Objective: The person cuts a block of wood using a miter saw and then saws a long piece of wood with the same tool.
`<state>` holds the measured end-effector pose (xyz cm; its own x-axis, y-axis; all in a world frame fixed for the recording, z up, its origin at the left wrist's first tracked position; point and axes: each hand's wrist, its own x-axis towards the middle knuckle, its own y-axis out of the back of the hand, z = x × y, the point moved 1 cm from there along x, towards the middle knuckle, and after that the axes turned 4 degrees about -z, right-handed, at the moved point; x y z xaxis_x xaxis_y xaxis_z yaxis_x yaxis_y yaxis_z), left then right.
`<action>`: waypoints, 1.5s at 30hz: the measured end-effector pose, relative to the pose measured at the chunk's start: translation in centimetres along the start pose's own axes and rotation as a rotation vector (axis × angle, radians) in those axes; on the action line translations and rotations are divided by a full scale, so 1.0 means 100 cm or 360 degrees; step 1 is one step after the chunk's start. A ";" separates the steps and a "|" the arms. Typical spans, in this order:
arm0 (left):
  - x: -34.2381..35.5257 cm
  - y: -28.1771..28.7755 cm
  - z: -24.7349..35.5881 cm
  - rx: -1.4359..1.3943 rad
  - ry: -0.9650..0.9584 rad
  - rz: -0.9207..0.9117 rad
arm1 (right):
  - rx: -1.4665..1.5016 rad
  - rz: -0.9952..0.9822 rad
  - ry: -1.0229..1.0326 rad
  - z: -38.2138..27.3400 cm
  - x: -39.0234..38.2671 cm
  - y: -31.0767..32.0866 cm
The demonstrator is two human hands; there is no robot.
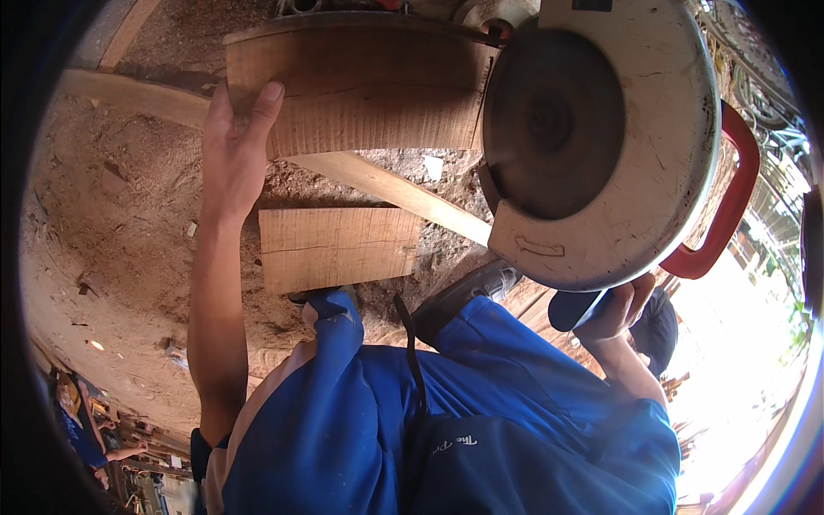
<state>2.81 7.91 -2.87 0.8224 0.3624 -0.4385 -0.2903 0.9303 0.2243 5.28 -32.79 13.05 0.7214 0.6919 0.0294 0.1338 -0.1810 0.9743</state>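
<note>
A thick wooden board (369, 94) lies across the far part of the view, its right end beside the cut-off saw's dark round blade (549, 120). My left hand (239, 142) grips the board's left end, thumb on its face and the other fingers partly hidden. At the right stands the cut-off saw, with a scuffed white guard (657, 163) and a red carrying handle (728, 197). Below the guard, my right hand (611, 311) is wrapped round a dark blue handle (573, 307) of the saw. Whether the blade is spinning cannot be told.
A second, shorter board (335, 247) sits nearer me, above my shoes. Thin wooden strips (403, 193) cross the ground (120, 215), which is covered with sawdust and scraps. Another person (86, 433) is at the lower left. Strong light washes out the right side.
</note>
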 end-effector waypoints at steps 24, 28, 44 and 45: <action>0.013 0.017 -0.056 0.0068 0.0119 0.0041 | -0.0146 0.0382 0.0110 0.012 -0.004 -0.009; 0.011 0.004 -0.031 0.0000 0.0047 -0.0043 | -0.0092 0.0346 0.0022 0.012 -0.010 -0.008; -0.005 0.003 -0.004 -0.0020 -0.0128 -0.0040 | -0.0019 0.0380 0.0000 -0.009 0.008 -0.014; -0.002 0.006 -0.009 0.0001 -0.0132 -0.0082 | -0.0022 0.0371 0.0009 -0.008 0.008 -0.016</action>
<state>2.01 8.50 -3.44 0.8738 0.3083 -0.3760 -0.2467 0.9474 0.2037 5.09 -31.44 11.68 0.7279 0.6363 0.2555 -0.0455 -0.3270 0.9439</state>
